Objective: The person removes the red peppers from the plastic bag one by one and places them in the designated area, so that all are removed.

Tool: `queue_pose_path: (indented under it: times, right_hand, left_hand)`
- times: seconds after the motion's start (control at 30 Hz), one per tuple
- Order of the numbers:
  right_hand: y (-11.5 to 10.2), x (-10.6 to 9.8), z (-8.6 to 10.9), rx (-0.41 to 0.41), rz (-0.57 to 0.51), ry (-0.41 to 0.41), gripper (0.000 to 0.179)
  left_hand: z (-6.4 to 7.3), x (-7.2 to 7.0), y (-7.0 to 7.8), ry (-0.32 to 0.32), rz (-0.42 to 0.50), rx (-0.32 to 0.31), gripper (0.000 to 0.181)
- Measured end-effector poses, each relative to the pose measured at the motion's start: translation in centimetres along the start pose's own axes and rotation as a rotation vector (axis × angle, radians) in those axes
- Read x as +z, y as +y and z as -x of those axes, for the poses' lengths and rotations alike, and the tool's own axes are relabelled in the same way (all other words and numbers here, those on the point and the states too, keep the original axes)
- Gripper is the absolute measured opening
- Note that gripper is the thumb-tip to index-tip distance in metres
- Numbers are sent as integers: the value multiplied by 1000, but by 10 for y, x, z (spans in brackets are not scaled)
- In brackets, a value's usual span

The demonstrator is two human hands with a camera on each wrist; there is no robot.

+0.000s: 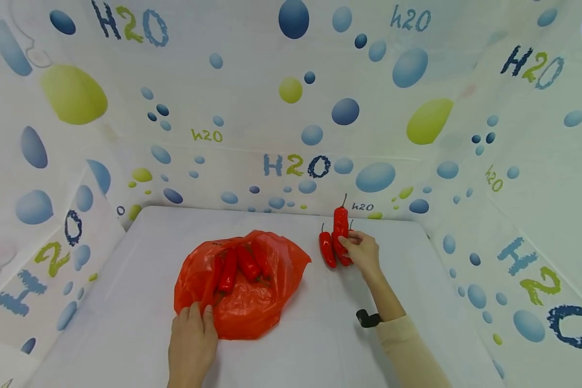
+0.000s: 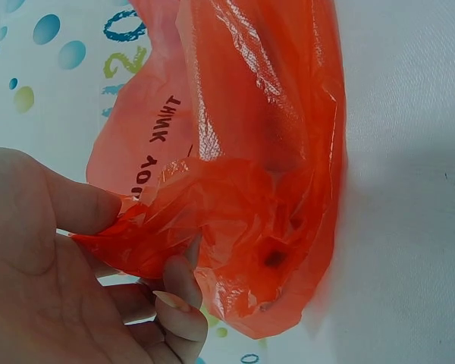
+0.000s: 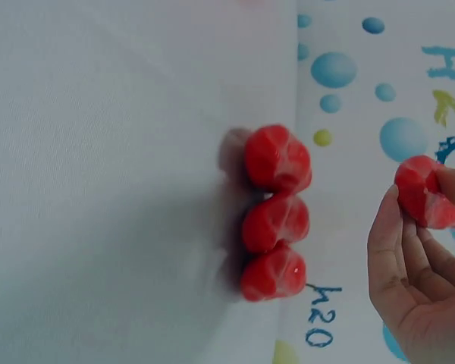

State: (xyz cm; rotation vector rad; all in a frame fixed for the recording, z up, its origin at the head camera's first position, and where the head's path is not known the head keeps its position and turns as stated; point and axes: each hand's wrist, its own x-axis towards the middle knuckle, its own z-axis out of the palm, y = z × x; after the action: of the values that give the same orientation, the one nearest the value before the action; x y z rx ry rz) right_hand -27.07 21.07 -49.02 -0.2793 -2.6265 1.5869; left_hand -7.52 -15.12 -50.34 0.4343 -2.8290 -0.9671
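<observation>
My left hand (image 1: pixel 192 339) pinches the near-left rim of a red plastic bag (image 1: pixel 244 323), with thumb and fingers on its film in the left wrist view. Several red chili peppers (image 1: pixel 229 272) lie inside the bag's open mouth. At the table's back right, my right hand (image 1: pixel 365 253) grips one red chili pepper (image 1: pixel 340 218), stem pointing away. The right wrist view shows this pepper raised off the table, apart from a row of three red peppers (image 3: pixel 275 224) lying side by side. In the head view the hand and held pepper partly cover that row.
A white table (image 1: pixel 140 258) carries everything. Behind and beside it hang white sheets (image 1: pixel 252 97) printed with blue and green drops and "H2O". A black strap piece (image 1: pixel 367 318) sits at my right wrist, by the beige sleeve (image 1: pixel 407 347).
</observation>
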Motion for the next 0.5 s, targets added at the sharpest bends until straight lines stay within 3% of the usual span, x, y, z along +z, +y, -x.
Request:
queue_pose_path:
  times: [0.5]
  right_hand:
    - [38, -30, -27, 83, 20, -5, 46]
  left_hand:
    - [1, 1, -5, 0, 10, -28, 43]
